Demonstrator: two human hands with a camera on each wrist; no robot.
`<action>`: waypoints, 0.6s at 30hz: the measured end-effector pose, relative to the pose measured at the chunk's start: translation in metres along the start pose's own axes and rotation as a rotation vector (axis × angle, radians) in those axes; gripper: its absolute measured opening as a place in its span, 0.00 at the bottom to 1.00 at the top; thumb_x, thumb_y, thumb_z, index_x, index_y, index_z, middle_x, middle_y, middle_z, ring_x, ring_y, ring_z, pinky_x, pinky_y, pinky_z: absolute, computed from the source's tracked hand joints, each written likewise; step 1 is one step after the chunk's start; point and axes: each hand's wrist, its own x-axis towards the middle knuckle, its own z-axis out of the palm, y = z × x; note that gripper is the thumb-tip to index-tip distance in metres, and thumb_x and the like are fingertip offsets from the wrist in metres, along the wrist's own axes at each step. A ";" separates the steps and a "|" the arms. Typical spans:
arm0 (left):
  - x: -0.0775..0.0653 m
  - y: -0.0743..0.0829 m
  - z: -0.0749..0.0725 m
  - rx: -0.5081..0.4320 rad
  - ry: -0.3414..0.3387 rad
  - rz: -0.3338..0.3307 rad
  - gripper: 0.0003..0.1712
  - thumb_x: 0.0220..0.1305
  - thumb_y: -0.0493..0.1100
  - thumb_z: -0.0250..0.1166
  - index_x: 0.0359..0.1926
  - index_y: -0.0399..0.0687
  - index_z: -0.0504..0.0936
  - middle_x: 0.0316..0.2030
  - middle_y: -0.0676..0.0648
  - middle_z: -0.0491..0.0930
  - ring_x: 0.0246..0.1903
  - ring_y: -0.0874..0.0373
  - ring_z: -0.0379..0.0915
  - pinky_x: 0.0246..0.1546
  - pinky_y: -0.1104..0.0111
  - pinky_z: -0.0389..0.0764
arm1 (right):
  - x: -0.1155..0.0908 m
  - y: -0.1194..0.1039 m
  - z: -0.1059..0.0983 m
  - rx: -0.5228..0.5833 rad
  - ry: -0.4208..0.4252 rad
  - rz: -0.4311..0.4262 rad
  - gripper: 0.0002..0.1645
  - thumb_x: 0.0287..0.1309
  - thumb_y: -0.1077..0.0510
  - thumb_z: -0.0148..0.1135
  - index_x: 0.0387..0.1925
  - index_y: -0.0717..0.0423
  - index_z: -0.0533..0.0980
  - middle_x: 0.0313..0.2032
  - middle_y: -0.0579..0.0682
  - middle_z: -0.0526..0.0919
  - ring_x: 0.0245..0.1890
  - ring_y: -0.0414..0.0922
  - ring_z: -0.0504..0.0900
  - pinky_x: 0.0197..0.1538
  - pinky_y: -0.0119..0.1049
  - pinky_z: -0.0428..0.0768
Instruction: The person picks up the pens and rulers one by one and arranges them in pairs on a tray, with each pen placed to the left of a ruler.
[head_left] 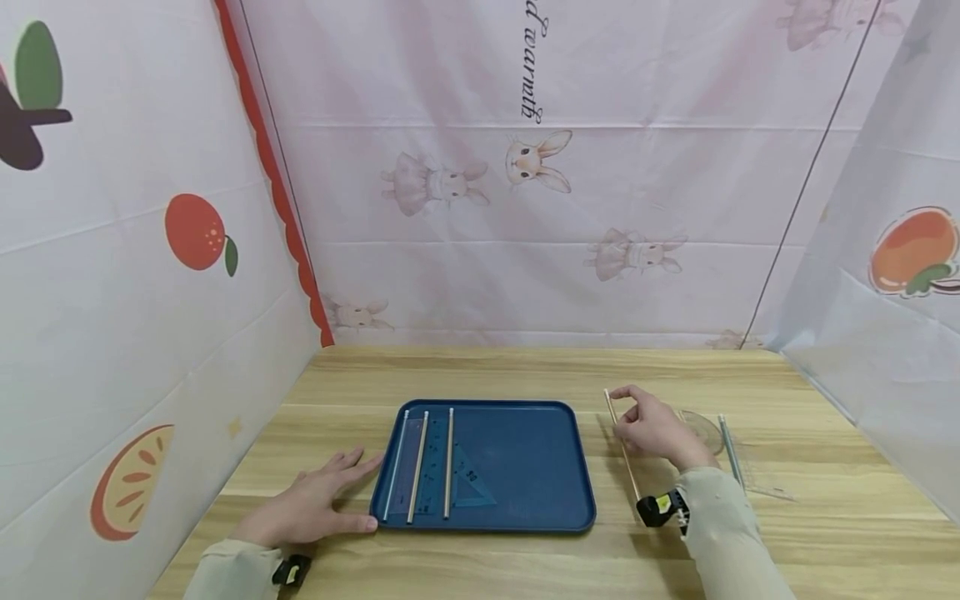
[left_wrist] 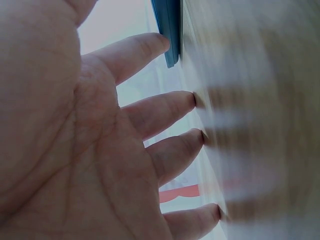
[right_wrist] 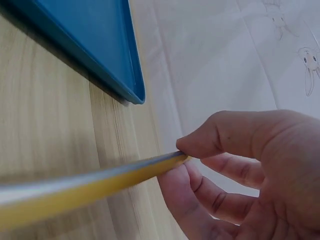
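My right hand (head_left: 654,429) pinches a yellow pencil (head_left: 628,462) with a white eraser end between thumb and fingers, to the right of a blue tray (head_left: 528,467). In the right wrist view the pencil (right_wrist: 110,182) runs toward the camera. With fingers spread, my left hand (head_left: 311,500) rests on the table, its thumb and index finger at the tray's left edge. Lying lengthwise in the tray's left part are a pale pencil (head_left: 396,467), two gold-coloured pencils (head_left: 417,467) and a blue set square (head_left: 471,486). A clear strip like a ruler (head_left: 410,450) lies among them.
Right of my right hand lie a clear protractor (head_left: 701,429), a green pencil (head_left: 731,450) and a clear set square (head_left: 772,492), partly hidden by the hand and sleeve. Printed cloth walls (head_left: 480,283) border the wooden table (head_left: 495,567) at the back and sides.
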 end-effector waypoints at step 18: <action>-0.001 0.002 -0.001 0.001 0.000 0.002 0.57 0.60 0.69 0.76 0.84 0.60 0.63 0.84 0.30 0.53 0.81 0.20 0.44 0.64 0.12 0.46 | 0.007 -0.013 0.017 0.091 0.034 -0.007 0.43 0.63 0.66 0.62 0.79 0.63 0.61 0.44 0.60 0.84 0.36 0.46 0.87 0.45 0.46 0.91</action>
